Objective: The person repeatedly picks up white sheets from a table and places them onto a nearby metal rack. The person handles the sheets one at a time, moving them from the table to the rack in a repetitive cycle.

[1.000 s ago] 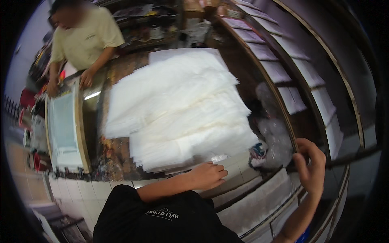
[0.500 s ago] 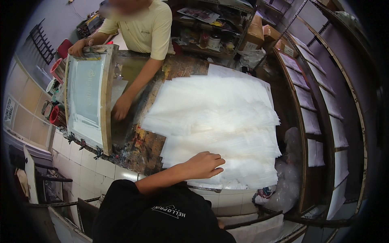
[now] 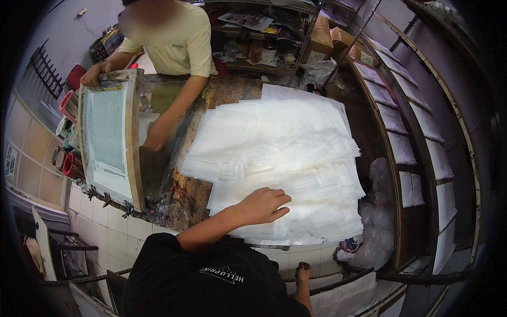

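Observation:
My left hand (image 3: pixel 262 206) rests over the near part of a wide spread of thin white translucent sheets (image 3: pixel 285 132), palm down. Its thumb stands apart from the loosely bent fingers, and nothing shows between them. Lower down, beside the rack near the table's front edge, my right hand (image 3: pixel 302 271) is small in view with its fingers curled in. Whatever it may hold is hidden. Across the table, a co-worker in a pale yellow shirt (image 3: pixel 185 45) holds up a wooden-framed printing screen (image 3: pixel 138 158) with one hand and reaches beside it with the other, near a pale sheet (image 3: pixel 145 122).
The worktable (image 3: pixel 185 203) is stained with paint. Wooden racks (image 3: pixel 404 232) bearing white sheets stand to the right. Clear plastic bags (image 3: pixel 374 238) lie beside the table's right end. Red tubs (image 3: pixel 71 165) stand at the left, and cluttered shelves (image 3: pixel 253 34) are behind.
My right hand has come into view at the lower edge. My left hand stays over the sheets, and the whole view has shifted slightly. The co-worker still holds the screen up.

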{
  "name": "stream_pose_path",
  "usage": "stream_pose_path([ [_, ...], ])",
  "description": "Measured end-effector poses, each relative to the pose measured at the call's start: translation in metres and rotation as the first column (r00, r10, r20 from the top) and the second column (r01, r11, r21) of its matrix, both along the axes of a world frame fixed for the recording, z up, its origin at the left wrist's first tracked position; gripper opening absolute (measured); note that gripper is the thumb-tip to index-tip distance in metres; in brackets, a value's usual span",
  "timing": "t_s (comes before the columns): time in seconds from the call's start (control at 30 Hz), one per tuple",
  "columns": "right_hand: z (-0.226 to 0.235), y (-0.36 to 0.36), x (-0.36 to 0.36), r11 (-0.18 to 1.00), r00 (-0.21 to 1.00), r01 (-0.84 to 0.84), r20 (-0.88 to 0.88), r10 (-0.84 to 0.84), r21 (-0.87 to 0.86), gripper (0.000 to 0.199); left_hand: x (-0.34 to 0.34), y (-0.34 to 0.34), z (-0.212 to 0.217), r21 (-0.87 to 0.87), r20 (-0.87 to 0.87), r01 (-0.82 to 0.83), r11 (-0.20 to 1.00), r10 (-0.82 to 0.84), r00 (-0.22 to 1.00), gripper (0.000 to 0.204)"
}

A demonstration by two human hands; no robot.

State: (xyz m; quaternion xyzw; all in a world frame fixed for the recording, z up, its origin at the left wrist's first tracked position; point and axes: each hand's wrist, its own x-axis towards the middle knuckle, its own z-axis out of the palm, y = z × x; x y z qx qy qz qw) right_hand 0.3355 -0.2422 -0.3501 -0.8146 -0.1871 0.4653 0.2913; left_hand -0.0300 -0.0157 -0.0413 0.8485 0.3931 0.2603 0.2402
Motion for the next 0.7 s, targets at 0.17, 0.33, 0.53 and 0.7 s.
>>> stream_pose_path([
  [0.17,-0.008,-0.003,-0.005,0.996,0.996,-0.083,-0.024,0.082,-0.023,0.016,-0.006,0.0,0.022,-0.1,0.122,-0.051,0.994,0.063,0.99,0.024],
  [0.33,-0.011,-0.049,-0.026,0.978,0.979,-0.203,-0.011,0.204,0.037,0.02,-0.021,0.012,0.04,-0.04,0.296,-0.211,0.977,0.213,0.931,0.022],
  [0.53,-0.006,-0.096,-0.034,0.981,0.983,-0.183,0.035,0.182,0.059,0.029,-0.048,0.075,0.056,0.125,0.221,-0.438,0.89,0.405,0.887,0.024],
  [0.7,-0.044,-0.116,-0.017,0.989,0.985,-0.145,0.09,0.145,-0.013,0.031,-0.045,0.148,0.014,0.119,-0.012,-0.377,0.919,0.381,0.925,0.033],
])
